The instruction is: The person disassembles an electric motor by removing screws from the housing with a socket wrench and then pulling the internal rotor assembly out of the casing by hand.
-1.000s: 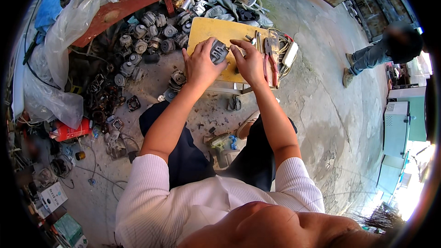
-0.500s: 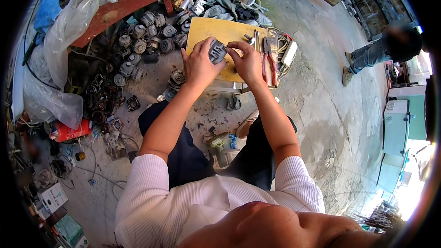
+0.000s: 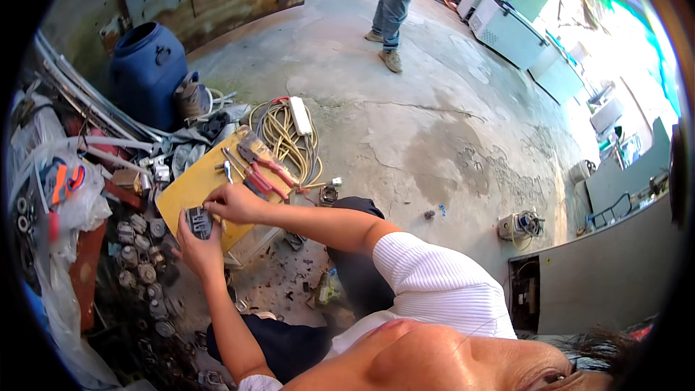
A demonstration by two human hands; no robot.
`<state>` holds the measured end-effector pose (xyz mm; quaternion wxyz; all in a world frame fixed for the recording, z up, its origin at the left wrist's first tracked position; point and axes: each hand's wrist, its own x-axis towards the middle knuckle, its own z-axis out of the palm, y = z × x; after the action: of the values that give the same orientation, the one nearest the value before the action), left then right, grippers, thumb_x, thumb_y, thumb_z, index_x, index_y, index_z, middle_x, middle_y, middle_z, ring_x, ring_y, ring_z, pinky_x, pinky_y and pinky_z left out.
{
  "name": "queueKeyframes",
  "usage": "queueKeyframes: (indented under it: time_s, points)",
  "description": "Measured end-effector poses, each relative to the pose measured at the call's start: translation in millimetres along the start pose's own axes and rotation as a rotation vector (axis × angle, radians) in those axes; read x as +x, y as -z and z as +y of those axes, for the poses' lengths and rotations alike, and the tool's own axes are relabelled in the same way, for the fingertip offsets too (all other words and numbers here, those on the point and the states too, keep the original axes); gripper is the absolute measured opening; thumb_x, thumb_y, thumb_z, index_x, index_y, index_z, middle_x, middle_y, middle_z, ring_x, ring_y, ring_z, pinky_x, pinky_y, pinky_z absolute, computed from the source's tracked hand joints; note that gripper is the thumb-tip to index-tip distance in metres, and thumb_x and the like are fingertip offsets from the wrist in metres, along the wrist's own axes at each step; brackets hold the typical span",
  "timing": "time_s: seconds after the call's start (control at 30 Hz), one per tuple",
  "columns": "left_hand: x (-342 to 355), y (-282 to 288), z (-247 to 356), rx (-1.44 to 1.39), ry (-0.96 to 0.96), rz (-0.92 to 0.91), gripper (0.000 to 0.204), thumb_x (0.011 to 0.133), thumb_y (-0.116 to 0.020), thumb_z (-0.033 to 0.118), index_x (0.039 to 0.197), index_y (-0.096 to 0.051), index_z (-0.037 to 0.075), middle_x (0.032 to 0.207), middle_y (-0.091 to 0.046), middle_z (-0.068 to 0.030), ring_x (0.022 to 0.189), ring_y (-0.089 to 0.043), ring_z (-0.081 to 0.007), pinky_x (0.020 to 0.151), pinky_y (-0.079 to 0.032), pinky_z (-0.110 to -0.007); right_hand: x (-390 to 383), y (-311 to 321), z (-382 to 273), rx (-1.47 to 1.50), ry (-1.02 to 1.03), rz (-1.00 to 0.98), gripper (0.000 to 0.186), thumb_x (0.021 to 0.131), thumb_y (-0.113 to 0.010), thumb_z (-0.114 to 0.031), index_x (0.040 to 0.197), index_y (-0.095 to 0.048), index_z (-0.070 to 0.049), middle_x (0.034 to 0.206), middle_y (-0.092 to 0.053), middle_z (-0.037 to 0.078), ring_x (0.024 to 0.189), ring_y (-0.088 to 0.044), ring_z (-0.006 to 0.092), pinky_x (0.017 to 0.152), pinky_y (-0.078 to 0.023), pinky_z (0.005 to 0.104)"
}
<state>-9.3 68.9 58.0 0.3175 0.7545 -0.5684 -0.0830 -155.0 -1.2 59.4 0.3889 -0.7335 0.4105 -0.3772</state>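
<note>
My left hand [image 3: 198,250] grips a dark grey blocky part [image 3: 200,223] with a slotted top, held at the left of the yellow-topped stand [image 3: 184,185]. The fingers of my right hand [image 3: 234,204] pinch at the part's upper edge; whatever small thing lies between them is too small to make out. Beyond that hand, red-handled pliers [image 3: 269,184] and slender metal tools [image 3: 228,168] lie on the yellow top.
Grimy round parts [image 3: 146,273] crowd the left floor. A cable coil [image 3: 304,159] and white power strip [image 3: 299,116] lie behind the stand, near a blue drum [image 3: 147,72]. Another person [image 3: 392,14] stands farther back. Pale chest freezers [image 3: 507,32] line the right.
The view has swung to the right, shifting the stand, my hands and the other person leftward in the picture. Both hands remain on the grey part.
</note>
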Motion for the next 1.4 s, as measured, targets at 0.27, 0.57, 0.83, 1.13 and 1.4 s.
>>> queueKeyframes:
  time_s: [0.27,0.57,0.83,1.13,1.4]
  points:
    - [10,31,-7,-0.010,-0.116,-0.259,0.087,0.076,-0.078,0.039,0.147,-0.037,0.012,0.138,-0.051,-0.0131,0.128,-0.049,-0.0319,0.111,-0.022,-0.060,-21,4,-22,-0.215,0.042,-0.022,0.031,0.085,-0.064,-0.021,0.107,-0.070,0.000,0.090,-0.067,0.021,0.085,-0.065,0.0368,0.077,-0.051,0.0441]
    - [40,46,-38,-0.695,0.111,-0.483,0.056,0.101,-0.050,0.040,0.137,-0.049,-0.003,0.138,-0.053,-0.0174,0.127,-0.050,-0.0239,0.106,-0.036,-0.034,-28,-4,-24,-0.240,0.037,-0.113,0.032,0.086,-0.062,-0.021,0.110,-0.068,0.000,0.087,-0.065,0.020,0.084,-0.064,0.0366,0.076,-0.051,0.0451]
    - [37,18,-50,-0.709,0.095,-0.339,0.043,0.100,-0.054,0.031,0.123,-0.059,-0.005,0.120,-0.063,-0.0129,0.109,-0.058,-0.0188,0.097,-0.043,-0.031,-36,-11,-25,-0.281,0.102,-0.136,0.043,0.086,-0.063,-0.021,0.123,-0.058,0.000,0.091,-0.064,0.019,0.082,-0.064,0.0372,0.075,-0.051,0.0443]
    - [51,8,-79,-0.833,0.220,-0.362,0.031,0.099,-0.058,0.025,0.111,-0.061,-0.003,0.108,-0.064,-0.0070,0.097,-0.058,-0.0131,0.088,-0.046,-0.028,-35,-3,-28,-0.284,0.109,-0.149,0.040,0.085,-0.065,-0.023,0.118,-0.063,0.000,0.088,-0.065,0.018,0.084,-0.065,0.0359,0.075,-0.052,0.0439]
    - [63,15,-80,-0.886,0.227,0.033,0.033,0.102,-0.050,0.027,0.115,-0.057,-0.003,0.110,-0.064,-0.0109,0.100,-0.059,-0.0158,0.089,-0.046,-0.030,-20,-4,-13,-0.123,0.150,-0.057,0.030,0.084,-0.066,-0.019,0.107,-0.066,0.000,0.089,-0.067,0.018,0.082,-0.066,0.0347,0.073,-0.053,0.0415]
